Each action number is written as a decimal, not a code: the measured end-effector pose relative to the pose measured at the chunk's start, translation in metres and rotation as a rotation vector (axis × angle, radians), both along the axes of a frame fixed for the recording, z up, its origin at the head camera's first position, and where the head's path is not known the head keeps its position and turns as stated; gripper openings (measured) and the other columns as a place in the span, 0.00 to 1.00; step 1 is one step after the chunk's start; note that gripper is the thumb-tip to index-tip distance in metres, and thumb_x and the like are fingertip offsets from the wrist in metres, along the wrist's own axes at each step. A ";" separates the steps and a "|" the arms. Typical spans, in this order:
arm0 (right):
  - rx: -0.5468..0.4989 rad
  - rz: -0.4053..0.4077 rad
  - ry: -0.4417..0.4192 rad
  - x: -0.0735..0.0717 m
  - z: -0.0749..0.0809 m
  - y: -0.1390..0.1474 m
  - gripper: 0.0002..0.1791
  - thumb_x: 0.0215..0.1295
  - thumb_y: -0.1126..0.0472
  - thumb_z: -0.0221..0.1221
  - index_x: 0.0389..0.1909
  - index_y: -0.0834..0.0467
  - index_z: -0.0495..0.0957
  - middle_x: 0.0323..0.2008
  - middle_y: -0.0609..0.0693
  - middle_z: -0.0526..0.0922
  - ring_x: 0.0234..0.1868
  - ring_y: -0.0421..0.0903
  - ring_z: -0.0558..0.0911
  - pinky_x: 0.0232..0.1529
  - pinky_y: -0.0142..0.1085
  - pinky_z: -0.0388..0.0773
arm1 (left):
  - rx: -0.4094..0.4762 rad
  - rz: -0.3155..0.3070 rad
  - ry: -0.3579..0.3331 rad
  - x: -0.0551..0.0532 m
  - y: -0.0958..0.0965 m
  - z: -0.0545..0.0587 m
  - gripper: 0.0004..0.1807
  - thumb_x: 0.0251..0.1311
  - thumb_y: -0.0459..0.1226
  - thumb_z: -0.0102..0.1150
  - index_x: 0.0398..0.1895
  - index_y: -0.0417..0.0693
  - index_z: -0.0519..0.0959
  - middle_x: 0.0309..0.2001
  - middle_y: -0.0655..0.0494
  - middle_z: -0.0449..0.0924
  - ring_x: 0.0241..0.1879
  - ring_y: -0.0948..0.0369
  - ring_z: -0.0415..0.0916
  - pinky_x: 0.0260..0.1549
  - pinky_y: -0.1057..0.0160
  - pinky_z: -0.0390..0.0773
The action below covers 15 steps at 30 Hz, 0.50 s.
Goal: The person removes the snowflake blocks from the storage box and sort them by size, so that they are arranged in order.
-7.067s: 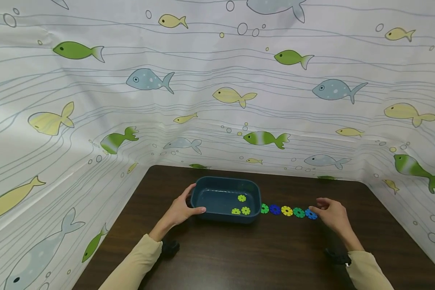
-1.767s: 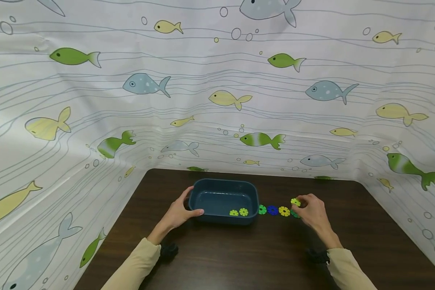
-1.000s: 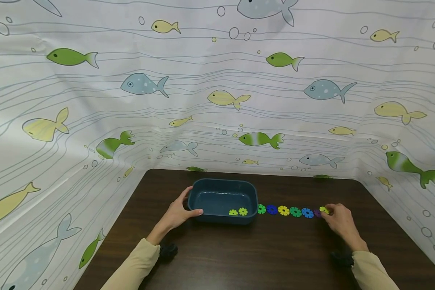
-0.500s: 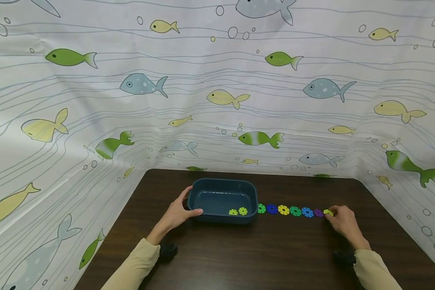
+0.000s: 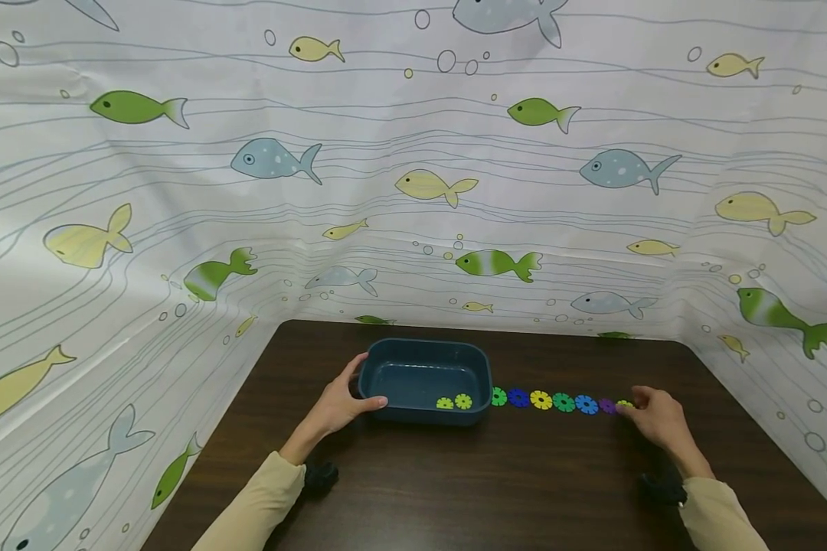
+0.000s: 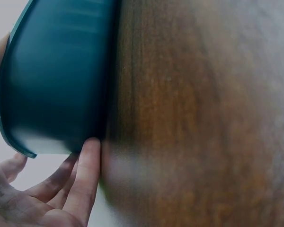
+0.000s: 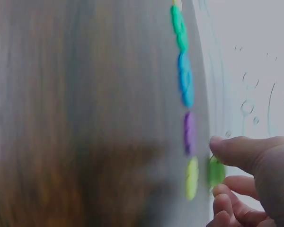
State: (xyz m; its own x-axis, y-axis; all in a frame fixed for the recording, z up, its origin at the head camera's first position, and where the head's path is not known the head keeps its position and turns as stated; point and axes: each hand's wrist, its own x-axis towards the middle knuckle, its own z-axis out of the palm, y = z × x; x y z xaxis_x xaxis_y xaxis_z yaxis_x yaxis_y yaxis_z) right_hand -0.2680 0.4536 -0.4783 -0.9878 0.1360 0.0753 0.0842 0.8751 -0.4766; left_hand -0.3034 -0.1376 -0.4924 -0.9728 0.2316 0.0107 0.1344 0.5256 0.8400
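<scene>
My left hand point(image 5: 339, 400) holds the left end of a dark blue plastic basin point(image 5: 423, 417), its thumb over the near rim. In the left wrist view, fingertips touch the outer wall of the basin point(image 6: 57, 85). Two yellow-green snowflake discs point(image 5: 463, 401) lie inside. My right hand point(image 5: 661, 419) is beside the last disc of a row, a yellow-green snowflake disc point(image 7: 191, 178), partly covered in the head view. In the right wrist view, thumb and fingers stand apart from it, with nothing between them. To its left lies a purple snowflake disc point(image 5: 607, 405).
The row runs from the basin's right side: a green disc point(image 5: 498, 396), a dark blue disc point(image 5: 519, 398), a yellow disc point(image 5: 540, 399), a teal green disc point(image 5: 563, 402) and a blue disc point(image 5: 586, 405). Fish-print sheeting point(image 5: 358, 107) surrounds the dark wooden table point(image 5: 455, 490).
A yellow-green disc was taken from the basin, carried right and laid past the purple one. My right hand has since let it go and moved slightly right. The left hand stayed put.
</scene>
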 end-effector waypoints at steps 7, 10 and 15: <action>-0.024 0.079 0.154 0.001 0.022 -0.045 0.29 0.73 0.59 0.70 0.63 0.78 0.78 0.51 0.75 0.85 0.48 0.66 0.86 0.51 0.63 0.85 | 0.006 -0.001 -0.002 0.000 0.000 0.000 0.61 0.60 0.59 0.78 0.89 0.55 0.53 0.86 0.35 0.58 0.80 0.32 0.65 0.70 0.26 0.72; -0.031 0.128 0.163 0.001 0.031 -0.070 0.28 0.72 0.59 0.70 0.64 0.75 0.78 0.51 0.73 0.86 0.49 0.65 0.86 0.50 0.62 0.85 | 0.012 0.006 -0.008 0.000 -0.001 0.000 0.61 0.60 0.59 0.78 0.89 0.56 0.53 0.86 0.35 0.58 0.80 0.32 0.64 0.71 0.26 0.72; -0.042 0.226 0.176 0.001 0.043 -0.109 0.27 0.71 0.60 0.71 0.64 0.72 0.80 0.52 0.69 0.86 0.50 0.64 0.87 0.51 0.60 0.86 | 0.004 0.007 -0.003 0.000 0.000 0.000 0.61 0.59 0.60 0.78 0.89 0.55 0.53 0.85 0.34 0.59 0.80 0.32 0.65 0.71 0.25 0.72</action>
